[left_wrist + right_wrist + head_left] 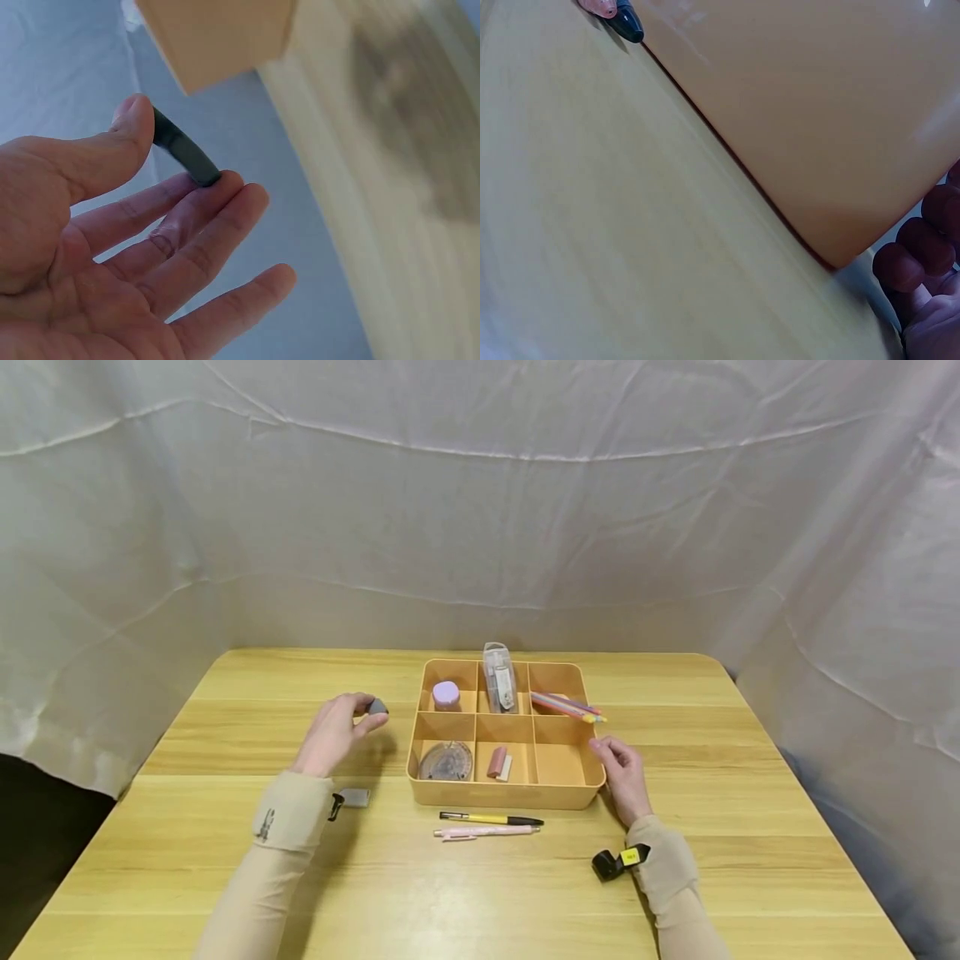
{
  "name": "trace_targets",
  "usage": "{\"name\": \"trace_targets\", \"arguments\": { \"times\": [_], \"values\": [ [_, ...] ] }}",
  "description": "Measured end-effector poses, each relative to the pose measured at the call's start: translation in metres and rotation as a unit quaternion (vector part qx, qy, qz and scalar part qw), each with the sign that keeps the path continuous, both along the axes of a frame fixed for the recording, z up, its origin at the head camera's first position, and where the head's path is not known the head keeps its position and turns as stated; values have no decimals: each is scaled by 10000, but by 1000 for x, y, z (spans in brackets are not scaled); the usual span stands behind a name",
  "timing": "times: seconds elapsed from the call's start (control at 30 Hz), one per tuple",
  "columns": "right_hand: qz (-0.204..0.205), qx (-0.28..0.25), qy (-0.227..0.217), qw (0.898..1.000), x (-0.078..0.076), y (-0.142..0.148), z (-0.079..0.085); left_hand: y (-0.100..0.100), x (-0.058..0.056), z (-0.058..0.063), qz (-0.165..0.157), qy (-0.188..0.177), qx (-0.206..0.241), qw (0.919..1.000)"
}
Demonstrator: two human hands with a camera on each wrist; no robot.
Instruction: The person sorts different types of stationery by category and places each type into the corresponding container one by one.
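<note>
While hands (332, 732) (626, 778) flank the tray (510, 794), space borders its left edge.

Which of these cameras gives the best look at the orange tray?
The head view: it shows the tray from above with all six compartments. The left wrist view catches only part of its outside, cut off; the right wrist view, just outer wall close up.

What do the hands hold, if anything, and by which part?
Left hand: small, curved, dark-grey piece, pinched by opposite ends. Right hand: at the right rim of the orange plastic tray; whether it grips is unclear.
</note>
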State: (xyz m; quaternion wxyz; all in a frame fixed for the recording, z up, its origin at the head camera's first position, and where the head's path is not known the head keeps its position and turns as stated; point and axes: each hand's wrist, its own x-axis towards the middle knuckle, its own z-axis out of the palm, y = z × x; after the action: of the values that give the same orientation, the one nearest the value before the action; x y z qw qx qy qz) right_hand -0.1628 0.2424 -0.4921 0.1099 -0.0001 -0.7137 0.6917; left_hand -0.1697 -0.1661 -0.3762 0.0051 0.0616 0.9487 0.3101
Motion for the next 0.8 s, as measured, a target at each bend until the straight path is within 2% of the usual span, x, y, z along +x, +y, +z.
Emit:
{"name": "trace_targets", "arguments": {
  "times": [0.27,0.47,0.67,0.8],
  "values": [
    [0,-38,-26,10000,0,-1,1,31,0,17,-346,637,-267,9970],
    [21,-144,3,9999,-1,-3,0,54,1,25,-677,1185,-682,9883],
    [21,-98,-17,9999,-2,-3,0,83,0,34,-1116,1064,-1078,9821],
    [28,-73,-84,9999,-2,-3,0,102,1,37,-1374,947,-1545,9738]
  ]
}}
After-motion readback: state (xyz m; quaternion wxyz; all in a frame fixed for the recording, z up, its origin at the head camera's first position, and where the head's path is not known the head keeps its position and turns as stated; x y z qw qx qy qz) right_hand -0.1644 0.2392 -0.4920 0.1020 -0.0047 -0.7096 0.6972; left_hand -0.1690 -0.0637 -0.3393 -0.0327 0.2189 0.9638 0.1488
